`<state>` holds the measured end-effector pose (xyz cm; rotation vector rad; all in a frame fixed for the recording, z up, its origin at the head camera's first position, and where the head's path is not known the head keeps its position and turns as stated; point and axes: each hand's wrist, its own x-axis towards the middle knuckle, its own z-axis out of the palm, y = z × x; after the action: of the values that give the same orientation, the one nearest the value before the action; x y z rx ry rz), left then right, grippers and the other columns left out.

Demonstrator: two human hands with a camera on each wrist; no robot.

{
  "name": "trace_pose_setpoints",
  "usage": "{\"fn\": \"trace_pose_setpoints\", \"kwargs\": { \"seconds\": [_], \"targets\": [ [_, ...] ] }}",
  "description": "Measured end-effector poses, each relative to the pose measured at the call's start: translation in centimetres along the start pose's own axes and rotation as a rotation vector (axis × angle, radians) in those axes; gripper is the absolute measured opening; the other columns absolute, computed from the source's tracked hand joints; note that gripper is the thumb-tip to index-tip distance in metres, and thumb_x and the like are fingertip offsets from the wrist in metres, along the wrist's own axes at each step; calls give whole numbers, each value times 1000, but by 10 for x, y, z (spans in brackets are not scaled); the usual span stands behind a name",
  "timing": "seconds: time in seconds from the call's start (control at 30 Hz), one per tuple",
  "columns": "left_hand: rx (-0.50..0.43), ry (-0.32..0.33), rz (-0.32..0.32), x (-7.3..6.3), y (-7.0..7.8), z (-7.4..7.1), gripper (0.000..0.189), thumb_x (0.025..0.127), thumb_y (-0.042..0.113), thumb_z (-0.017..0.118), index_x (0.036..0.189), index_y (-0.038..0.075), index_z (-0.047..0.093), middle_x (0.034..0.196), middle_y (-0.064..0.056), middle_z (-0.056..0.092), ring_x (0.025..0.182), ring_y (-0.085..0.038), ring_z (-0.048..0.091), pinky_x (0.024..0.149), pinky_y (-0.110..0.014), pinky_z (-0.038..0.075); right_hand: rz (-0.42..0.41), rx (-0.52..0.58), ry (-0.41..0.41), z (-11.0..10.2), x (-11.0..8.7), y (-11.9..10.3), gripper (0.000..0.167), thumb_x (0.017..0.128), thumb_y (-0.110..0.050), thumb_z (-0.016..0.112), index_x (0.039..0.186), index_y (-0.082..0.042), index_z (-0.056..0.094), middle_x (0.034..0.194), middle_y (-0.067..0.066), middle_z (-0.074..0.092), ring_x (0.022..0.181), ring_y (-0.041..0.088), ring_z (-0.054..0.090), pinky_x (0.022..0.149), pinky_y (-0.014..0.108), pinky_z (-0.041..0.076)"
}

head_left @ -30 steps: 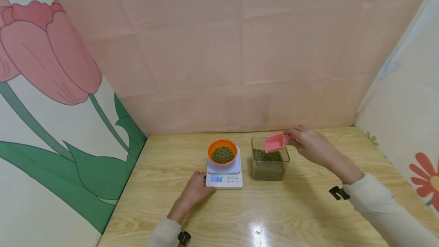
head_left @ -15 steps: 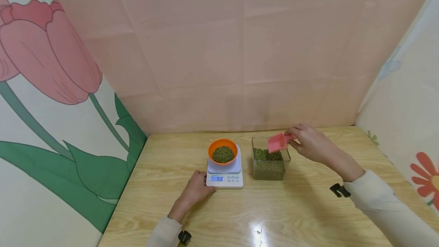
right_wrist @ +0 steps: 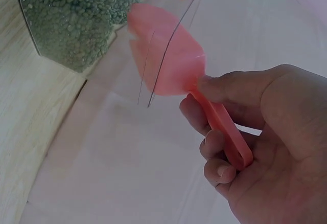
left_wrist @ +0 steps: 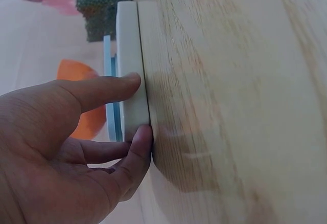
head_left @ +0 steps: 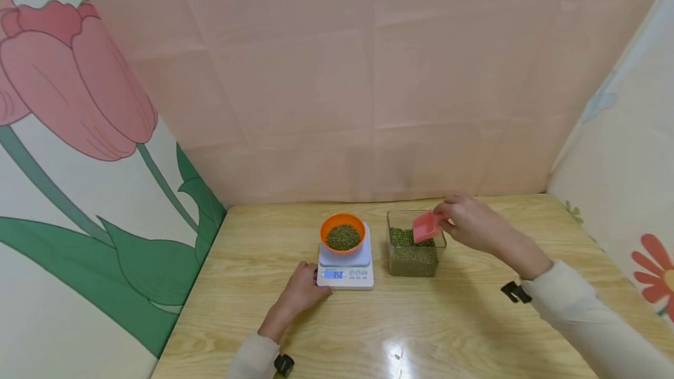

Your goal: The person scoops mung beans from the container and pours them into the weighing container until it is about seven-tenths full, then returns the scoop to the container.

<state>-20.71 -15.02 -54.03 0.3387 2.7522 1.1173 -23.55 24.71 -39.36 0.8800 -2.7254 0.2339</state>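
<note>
head view: right hand point(head_left: 472, 226) grips the pink scoop point(head_left: 425, 227), blade within the mouth of the clear box point(head_left: 413, 268), at the green beans point(head_left: 401, 237); whether the lip touches them, i cannot tell from this angle. box stands on the wooden table point(head_left: 342, 332), just right of the scale point(head_left: 344, 260). orange bowl point(head_left: 342, 219) on the scale holds more beans. left hand point(head_left: 302, 290) at the scale's near left corner. risk, as judged: the scoop could catch the right rim and drag or tip the box, since neither hand steadies it; a tilted blade, lifted fast, could shed beans onto the table.

left wrist view: thumb and fingers pinch the scale's corner, base flat on the table. a downward press or tug here could upset the reading or shift the bowl.

right wrist view: thumb and curled fingers pinch the scoop's handle, its end lying against the palm. blade points away from the palm; long axis runs upper left to lower right. in the head view that axis slopes down leftward, blade toward the scale's side
</note>
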Motion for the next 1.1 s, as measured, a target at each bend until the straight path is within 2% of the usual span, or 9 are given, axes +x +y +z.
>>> {"fn": "trace_pose_setpoints", "kwargs": {
  "seconds": [0.2, 0.6, 0.87, 1.1],
  "targets": [
    [-8, 0, -12, 0, 0, 0, 42, 86, 14, 88, 124, 1, 74, 107, -8, 66, 98, -20, 50, 84, -36, 49, -17, -14, -14, 7, 2, -3, 15, 88, -1, 81, 103, -1, 80, 99, 13, 77, 90, 29, 71, 81, 47, 61],
    [-17, -2, -14, -1, -1, 0, 41, 87, 14, 87, 124, 2, 74, 108, -8, 64, 98, -20, 49, 83, -35, 49, -78, -40, 28, 17, 4, -8, 13, 81, 5, 81, 92, -2, 79, 82, 5, 69, 76, 19, 61, 69, 38, 56],
    [-17, 0, -7, -1, 0, 0, 41, 87, 14, 87, 124, 2, 74, 108, -9, 66, 98, -20, 49, 83, -36, 49, -52, -45, 4, 24, 6, -12, 12, 81, 3, 80, 91, -3, 79, 85, 7, 73, 78, 23, 63, 70, 39, 58],
    [-26, 0, -14, -1, 0, 0, 42, 87, 14, 87, 124, 2, 74, 108, -9, 64, 98, -20, 49, 83, -37, 50, -51, -53, 7, 28, 9, -13, 10, 81, 3, 80, 89, -3, 78, 81, 6, 70, 73, 21, 61, 67, 39, 55]
  ]
}}
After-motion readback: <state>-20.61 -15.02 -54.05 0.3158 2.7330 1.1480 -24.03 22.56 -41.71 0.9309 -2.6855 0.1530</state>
